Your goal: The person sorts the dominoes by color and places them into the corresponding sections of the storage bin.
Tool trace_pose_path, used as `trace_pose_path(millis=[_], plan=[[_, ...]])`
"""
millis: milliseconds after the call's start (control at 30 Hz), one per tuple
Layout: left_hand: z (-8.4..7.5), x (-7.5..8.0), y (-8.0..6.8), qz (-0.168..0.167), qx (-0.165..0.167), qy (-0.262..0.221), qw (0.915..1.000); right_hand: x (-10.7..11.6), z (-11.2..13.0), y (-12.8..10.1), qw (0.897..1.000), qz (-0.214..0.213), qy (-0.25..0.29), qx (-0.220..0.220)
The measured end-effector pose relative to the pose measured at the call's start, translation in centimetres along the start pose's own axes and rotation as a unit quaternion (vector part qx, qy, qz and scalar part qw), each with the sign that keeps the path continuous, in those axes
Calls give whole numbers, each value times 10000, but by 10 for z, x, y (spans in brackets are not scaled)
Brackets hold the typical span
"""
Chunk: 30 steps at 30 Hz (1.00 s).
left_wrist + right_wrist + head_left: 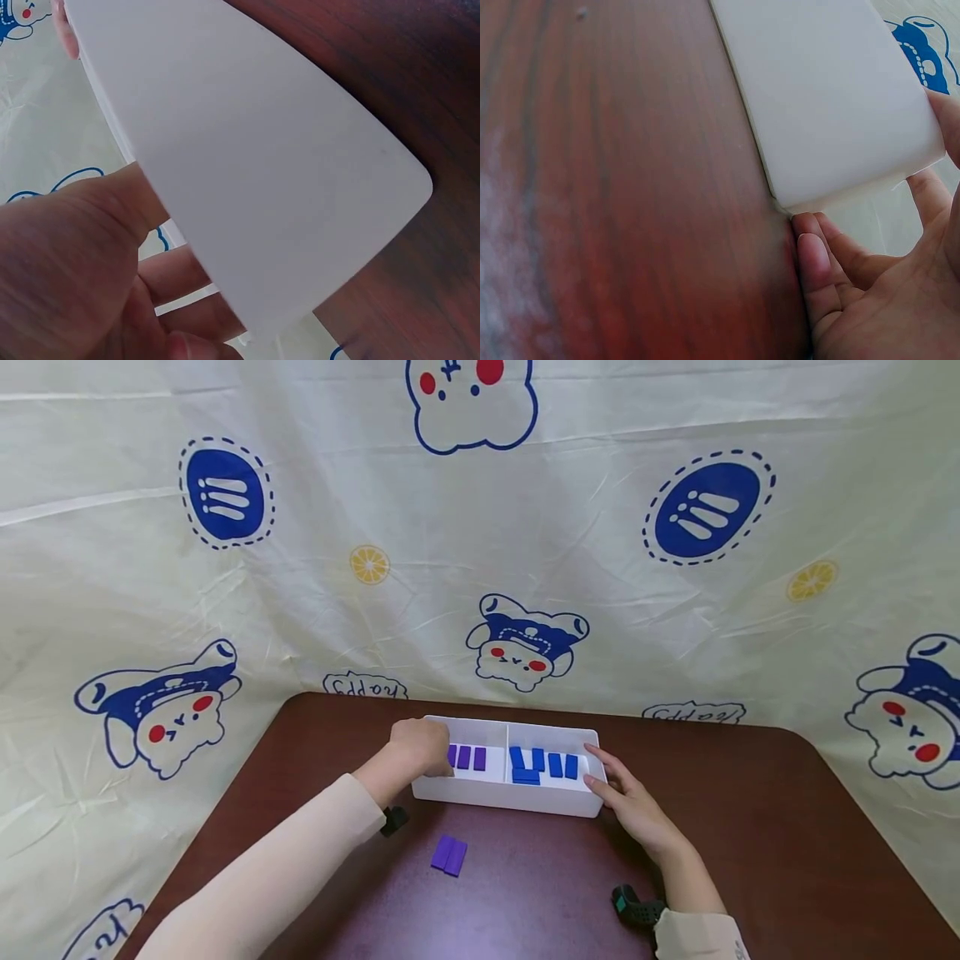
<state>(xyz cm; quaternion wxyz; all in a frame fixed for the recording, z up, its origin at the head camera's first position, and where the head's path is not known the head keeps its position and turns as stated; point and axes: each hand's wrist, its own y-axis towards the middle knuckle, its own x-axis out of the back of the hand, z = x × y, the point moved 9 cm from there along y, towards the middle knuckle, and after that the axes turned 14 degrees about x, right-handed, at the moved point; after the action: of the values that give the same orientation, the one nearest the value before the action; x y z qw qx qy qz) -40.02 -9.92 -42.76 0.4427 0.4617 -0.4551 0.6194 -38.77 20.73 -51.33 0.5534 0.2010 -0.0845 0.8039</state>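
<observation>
A white two-compartment box (480, 791) sits on the table. My left hand (422, 746) reaches over its left end into the left compartment, beside a row of flat purple blocks (479, 758). In the left wrist view the box's wall (277, 150) hides the fingertips of that hand (75, 262), so I cannot tell whether they pinch a block. At the opposite end my right hand (637, 810) holds the box, thumb and a finger over the rim. Lower fingers (814, 259) curl by the box's bottom corner in the right wrist view. Several blue blocks (555, 765) lie in the right compartment.
Two more purple blocks (449, 856) lie side by side on the dark brown table (540, 885), in front of the box. A printed cloth (435, 635) hangs behind the table's far edge. Each wrist wears a black strap.
</observation>
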Motion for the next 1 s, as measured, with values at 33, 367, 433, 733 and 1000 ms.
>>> trace_pose_path(millis=[33, 367, 433, 733, 1000], plan=[[-1, 0, 1, 11, -1, 20, 10000, 0, 0, 0, 10000, 3, 6, 6], [-8, 1, 7, -32, 83, 84, 9999, 2, 1, 2, 10000, -29, 20, 12], [-9, -1, 7, -32, 99, 135, 9999, 0, 0, 1, 10000, -35, 60, 2], [-10, -2, -1, -244, 32, 12, 9997, -4, -2, -6, 9999, -84, 61, -19], [-5, 20, -27, -676, -559, -519, 9948, 0, 2, -3, 10000, -67, 8, 2]])
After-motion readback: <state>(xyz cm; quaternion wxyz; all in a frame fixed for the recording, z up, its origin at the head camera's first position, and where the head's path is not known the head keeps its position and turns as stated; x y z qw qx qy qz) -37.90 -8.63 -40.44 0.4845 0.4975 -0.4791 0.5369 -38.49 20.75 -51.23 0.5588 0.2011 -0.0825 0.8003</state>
